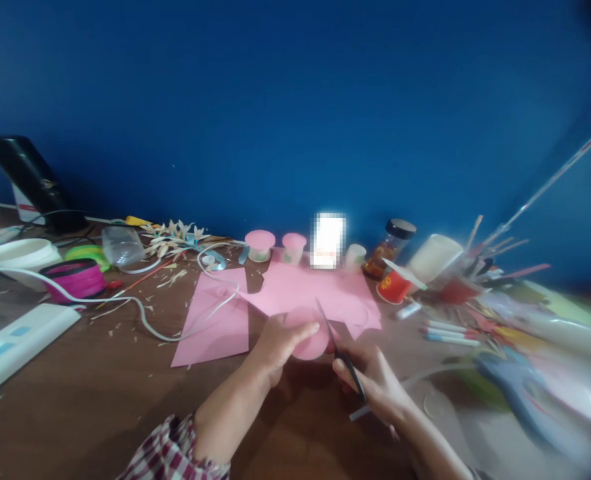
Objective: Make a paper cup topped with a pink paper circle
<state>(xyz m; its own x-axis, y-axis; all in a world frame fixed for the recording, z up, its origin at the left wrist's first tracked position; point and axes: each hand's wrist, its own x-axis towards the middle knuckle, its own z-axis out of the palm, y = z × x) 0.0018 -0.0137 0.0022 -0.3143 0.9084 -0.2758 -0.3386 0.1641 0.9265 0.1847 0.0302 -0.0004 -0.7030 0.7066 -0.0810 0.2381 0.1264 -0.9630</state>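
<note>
My left hand (276,347) pinches a round pink paper disc (311,343) between thumb and fingers, above the near part of the table. Closed on a pair of dark-handled scissors (348,371) is my right hand (375,381). The scissors' blades point up and away, right beside the disc's right edge; whether they touch the paper I cannot tell. Behind my hands lies a pink sheet (315,287) with cut, uneven edges. Left of it is another pink sheet (218,317), crossed by a white cable. Two small cups with pink round tops (260,240) stand beyond.
A bright pixelated rectangle (328,240) stands near the blue wall. To the right are a dark-lidded jar (390,247), a red cup (394,285), markers (450,332) and blurred clutter. At left are a power strip (25,340), a magenta container (75,280) and a white tub (20,257).
</note>
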